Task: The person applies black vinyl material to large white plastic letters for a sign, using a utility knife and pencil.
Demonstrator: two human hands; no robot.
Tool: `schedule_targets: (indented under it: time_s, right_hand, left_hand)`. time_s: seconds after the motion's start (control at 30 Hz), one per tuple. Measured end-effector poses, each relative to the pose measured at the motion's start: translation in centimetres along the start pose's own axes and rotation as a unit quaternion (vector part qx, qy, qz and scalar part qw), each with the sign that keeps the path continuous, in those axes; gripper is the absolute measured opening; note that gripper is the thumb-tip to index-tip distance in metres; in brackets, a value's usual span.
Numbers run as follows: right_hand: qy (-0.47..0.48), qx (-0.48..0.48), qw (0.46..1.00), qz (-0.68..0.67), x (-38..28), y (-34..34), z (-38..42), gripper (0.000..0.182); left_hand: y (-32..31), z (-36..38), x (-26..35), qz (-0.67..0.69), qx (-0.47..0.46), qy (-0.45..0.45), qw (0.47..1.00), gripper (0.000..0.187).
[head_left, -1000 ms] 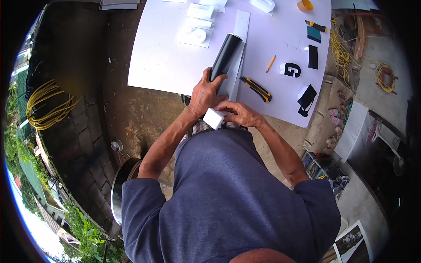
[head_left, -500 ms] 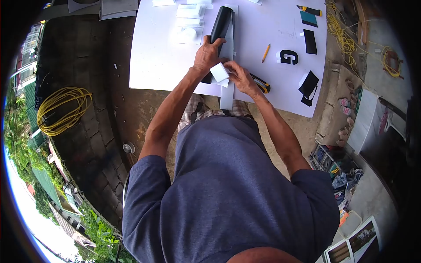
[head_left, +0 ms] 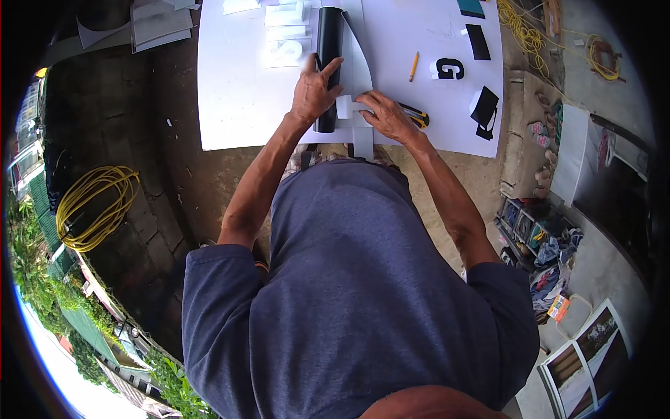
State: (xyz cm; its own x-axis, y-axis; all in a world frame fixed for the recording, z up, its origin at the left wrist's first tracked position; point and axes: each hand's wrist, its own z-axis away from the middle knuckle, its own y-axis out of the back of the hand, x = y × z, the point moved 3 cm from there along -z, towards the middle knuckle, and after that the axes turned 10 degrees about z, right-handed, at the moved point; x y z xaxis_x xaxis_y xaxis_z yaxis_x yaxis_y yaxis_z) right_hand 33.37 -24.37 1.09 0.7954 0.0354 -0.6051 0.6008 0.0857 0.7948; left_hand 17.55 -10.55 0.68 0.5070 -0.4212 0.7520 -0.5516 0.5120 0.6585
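A roll of black sheet (head_left: 329, 42) lies on the white-topped table, its loose edge curling open on the right to show a pale underside. My left hand (head_left: 315, 89) is closed over the lower half of the roll, forefinger and thumb spread across it. Just right of the roll is a small white block-like piece (head_left: 344, 107), whose exact shape I cannot make out. The fingertips of my right hand (head_left: 388, 117) pinch its right end. Partly behind that hand lies a yellow-and-black utility knife (head_left: 417, 115). A pale strip (head_left: 362, 143) hangs over the table's near edge.
On the white table (head_left: 237, 105) are a black letter G (head_left: 450, 68), a pencil (head_left: 414, 66), black offcuts (head_left: 484, 105) at the right, and white letters, including an S (head_left: 285, 52), at the left. Coiled yellow cable (head_left: 98, 208) lies on the left.
The roll has turned from slanted to nearly straight, with my left hand on it. The white piece, tilted up before, now sits lower and flatter beside the roll. The view has shifted slightly.
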Motion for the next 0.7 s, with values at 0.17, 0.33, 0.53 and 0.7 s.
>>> schedule_targets:
  time_s: [0.17,0.33,0.53,0.7]
  right_hand:
    - [0.007,-0.01,1.0,0.025,0.1,-0.7,-0.6,0.032]
    - [0.007,-0.011,1.0,0.014,0.7,-0.8,-1.2,0.03]
    - [0.011,-0.028,0.999,0.024,1.1,-0.9,-1.1,0.027]
    - [0.028,-0.019,0.999,0.037,1.0,-0.9,-0.6,0.03]
  left_hand:
    - [0.8,1.6,-0.6,-0.044,-0.012,-0.029,0.999,0.056]
    - [0.7,3.3,-1.5,-0.154,-0.048,-0.122,0.979,0.046]
    - [1.8,4.6,0.0,-0.114,-0.068,-0.056,0.99,0.041]
    - [1.0,4.9,-1.0,-0.118,-0.091,-0.102,0.984,0.064]
